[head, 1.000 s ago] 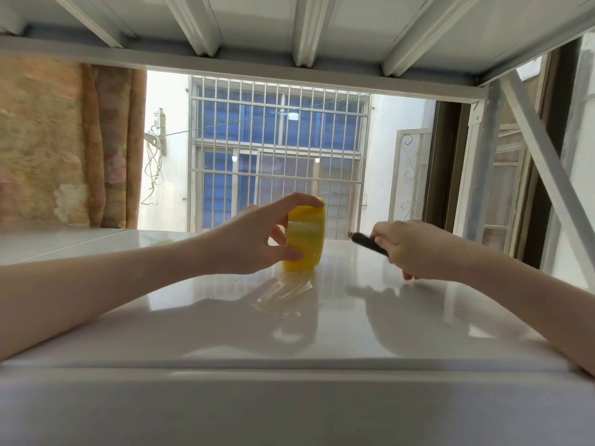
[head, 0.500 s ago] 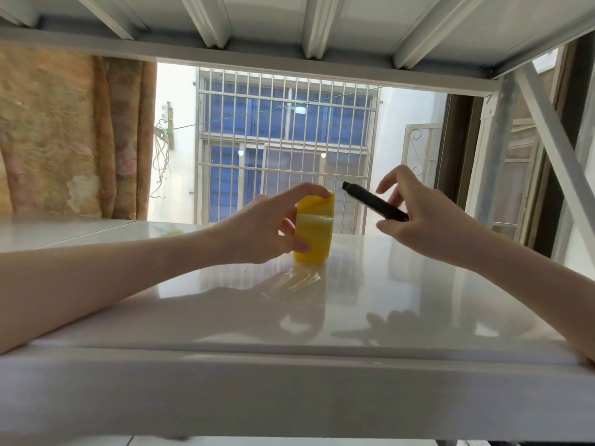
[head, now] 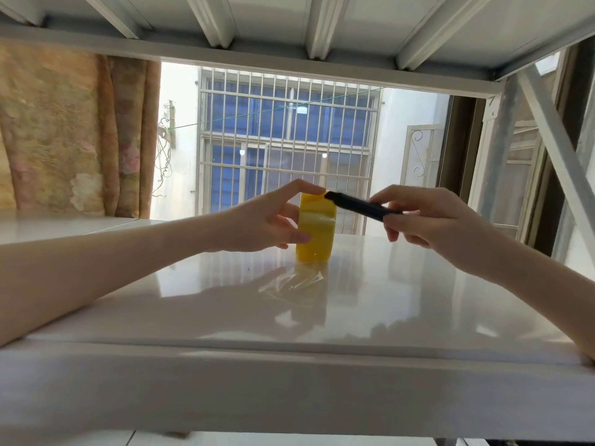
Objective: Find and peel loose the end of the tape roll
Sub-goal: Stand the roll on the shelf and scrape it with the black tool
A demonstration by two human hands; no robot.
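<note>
A yellow tape roll (head: 317,231) stands on its edge on the glossy white shelf (head: 370,304). My left hand (head: 267,222) grips it, forefinger over the top and thumb low on its near side. My right hand (head: 428,217) holds a slim black tool (head: 360,206), pen-like, whose tip touches the roll's upper right edge. A clear crumpled piece of tape or film (head: 291,281) lies on the shelf just in front of the roll. I cannot tell where the tape's end is.
Another white shelf (head: 322,30) with ribs hangs low overhead. A slanted metal brace (head: 560,149) stands at the right. Behind are a barred window (head: 286,149) and a patterned curtain (head: 80,136) at the left. The shelf's front lip (head: 289,391) fills the bottom.
My right hand rose from the shelf with the black tool and swung left until its tip reached the top of the roll. My left hand kept its hold on the roll.
</note>
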